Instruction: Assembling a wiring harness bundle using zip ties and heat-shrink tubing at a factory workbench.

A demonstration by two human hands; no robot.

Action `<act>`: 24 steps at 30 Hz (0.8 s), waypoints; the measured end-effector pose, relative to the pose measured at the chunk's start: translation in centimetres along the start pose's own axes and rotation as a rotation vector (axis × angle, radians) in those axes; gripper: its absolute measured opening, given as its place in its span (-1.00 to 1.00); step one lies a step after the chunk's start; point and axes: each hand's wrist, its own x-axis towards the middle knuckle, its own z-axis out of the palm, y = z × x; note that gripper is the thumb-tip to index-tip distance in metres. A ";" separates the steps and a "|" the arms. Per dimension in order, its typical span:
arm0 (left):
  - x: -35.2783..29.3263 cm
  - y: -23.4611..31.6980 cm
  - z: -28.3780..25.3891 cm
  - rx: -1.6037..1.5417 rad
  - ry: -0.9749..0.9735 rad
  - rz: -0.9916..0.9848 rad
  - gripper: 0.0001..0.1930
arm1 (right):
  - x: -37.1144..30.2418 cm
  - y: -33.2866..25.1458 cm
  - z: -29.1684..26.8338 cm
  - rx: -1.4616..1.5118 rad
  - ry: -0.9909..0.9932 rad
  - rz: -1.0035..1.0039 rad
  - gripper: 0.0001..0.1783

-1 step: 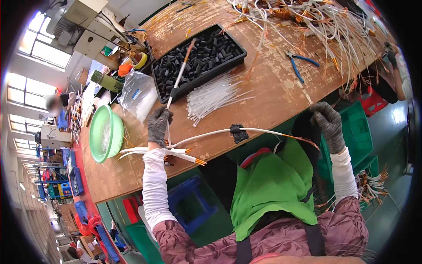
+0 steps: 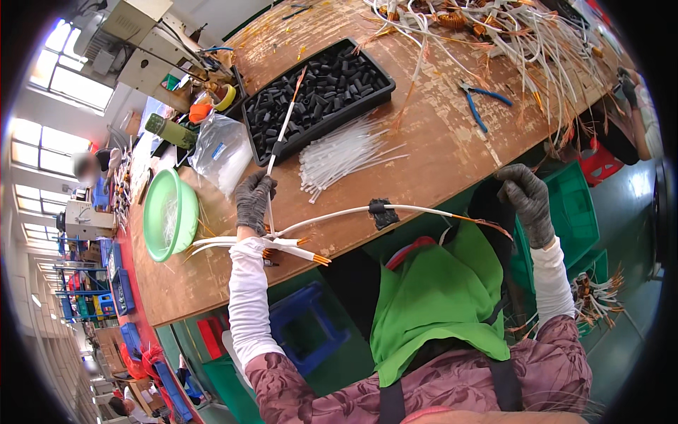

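Gripping left hand (image 2: 256,201): wore a grey glove; its fingers were wrapped around a white cable (image 2: 285,126); the wrist lay above the near-left part of the table (image 2: 438,145).
White cable: rose from the far side of the fist and pointed away from the person, over the black tray; a black sleeve (image 2: 277,148) sat around it just beyond the fist; reddish copper strands showed at its far end.
Cable bundle (image 2: 286,244): lay at the left wrist, close to the table's near edge; several short white leads pointed right, with orange tips; others pointed left.
Long lead (image 2: 332,213): ran rightward from the bundle; crossed a black patch (image 2: 385,219) at the table edge; ended in bare copper near the right hand, apart from it.
Right hand (image 2: 528,201): wore a grey glove; was raised near the table edge with fingers curled; whether they pinched anything could not be told.
Black tray (image 2: 353,109): stood beyond the left hand, filled with short black tubes (image 2: 339,78).
Cable ties (image 2: 342,159): lay loose in a white heap just beside the tray's near side.
Clear bag (image 2: 220,152): lay left of the tray; a green bowl (image 2: 192,212) stood nearer the person.
Pliers (image 2: 477,113): lay right of the tray, blue handles toward the person; a cable pile (image 2: 494,35) covered the table's far right.
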 end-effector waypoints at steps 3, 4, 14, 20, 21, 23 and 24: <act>0.2 -0.8 0.1 0.214 -0.057 0.106 -0.72 | -1.0 -1.8 0.7 0.013 -0.068 -0.021 -0.84; 0.2 -1.0 -0.1 0.217 -0.055 0.105 -0.72 | -1.3 -2.4 0.8 0.027 -0.103 -0.013 -0.85; -3.4 5.5 7.0 1.073 -0.203 0.668 -0.60 | -4.4 -2.3 1.7 -0.147 -0.485 -0.200 -0.84; -0.8 3.5 11.0 1.478 -0.312 0.552 -0.67 | -6.6 0.3 4.5 0.032 -0.547 -0.173 -0.83; -0.5 3.4 11.4 1.517 -0.311 0.538 -0.70 | -6.8 0.4 4.8 0.033 -0.531 -0.171 -0.83; -0.3 3.1 11.5 1.579 -0.376 0.525 -0.73 | -7.2 0.4 5.2 0.085 -0.565 -0.088 -0.83; -0.2 2.5 11.4 1.551 -0.356 0.544 -0.76 | -7.3 0.4 5.4 0.088 -0.555 -0.087 -0.83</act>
